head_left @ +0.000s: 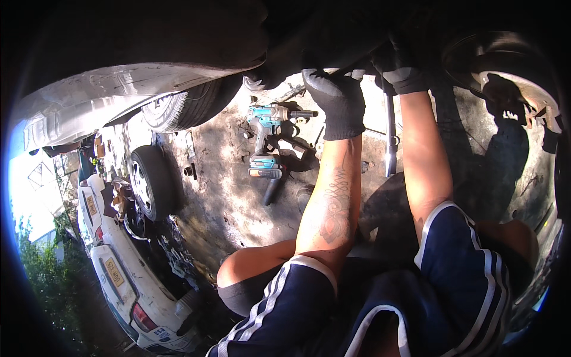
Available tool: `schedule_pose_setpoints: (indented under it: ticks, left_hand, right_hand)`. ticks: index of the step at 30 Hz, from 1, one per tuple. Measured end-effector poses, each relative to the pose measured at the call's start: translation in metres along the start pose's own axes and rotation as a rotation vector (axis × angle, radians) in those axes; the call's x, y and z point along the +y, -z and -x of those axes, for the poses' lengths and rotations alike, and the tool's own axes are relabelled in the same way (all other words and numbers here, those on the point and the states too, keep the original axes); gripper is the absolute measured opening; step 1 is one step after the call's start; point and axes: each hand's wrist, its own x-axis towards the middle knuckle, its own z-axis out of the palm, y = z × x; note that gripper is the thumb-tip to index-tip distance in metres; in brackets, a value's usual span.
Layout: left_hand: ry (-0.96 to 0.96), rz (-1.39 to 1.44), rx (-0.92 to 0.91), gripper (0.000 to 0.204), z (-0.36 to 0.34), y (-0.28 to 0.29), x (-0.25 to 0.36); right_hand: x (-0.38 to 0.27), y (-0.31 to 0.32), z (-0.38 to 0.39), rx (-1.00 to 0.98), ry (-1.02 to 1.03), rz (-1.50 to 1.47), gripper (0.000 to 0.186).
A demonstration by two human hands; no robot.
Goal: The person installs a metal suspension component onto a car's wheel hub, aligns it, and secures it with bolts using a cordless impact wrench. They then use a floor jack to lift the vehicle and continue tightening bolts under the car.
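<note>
Both arms stretch forward into the deep shade beneath a raised car body. My left hand (336, 98), in a black and grey work glove, is curled closed at the edge of the dark car parts. Whatever it grips is lost in shadow. To its right is my right hand (404, 74), gloved the same way, with its fingers swallowed by the dark. Just below and left of that glove runs a long shiny metal bar (390, 143); whether the hand touches it is unclear. Left of my left forearm, a teal and black cordless impact wrench (265, 134) lies on the ground.
A loose wheel (148, 181) stands at the left, below another tyre (181, 110). A scuffed car body panel (119, 89) curves across the upper left. White bumpers (122, 279) are at the lower left. A round metal hub part (499, 71) sits in shadow at the upper right.
</note>
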Motion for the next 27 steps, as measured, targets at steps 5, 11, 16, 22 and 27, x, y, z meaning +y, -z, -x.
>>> schedule_pose_setpoints:
  ticks: [5, 11, 16, 22, 27]
  left_hand:
    - [-0.283, -0.583, 0.117, 0.045, 0.006, -0.005, -0.008]
    - [0.083, -0.055, 0.13, 0.048, -0.003, -0.005, 0.001]
    - [0.156, 0.059, 0.183, 0.046, 0.002, -0.008, 0.005]
    - [0.138, 0.096, 0.18, 0.046, 0.001, -0.009, 0.008]
    - [0.066, -0.247, -0.175, 0.044, 0.001, 0.012, 0.018]
  right_hand:
    - [0.036, -0.042, 0.109, -0.06, -0.192, 0.492, 0.034]
    - [0.069, -0.071, 0.24, -0.289, -0.545, 0.954, 0.032]
    - [0.086, -0.062, 0.28, -0.339, -0.677, 1.116, 0.03]
    - [0.1, -0.062, 0.296, -0.309, -0.728, 1.169, 0.028]
    - [0.108, -0.052, 0.299, -0.246, -0.735, 1.183, 0.027]
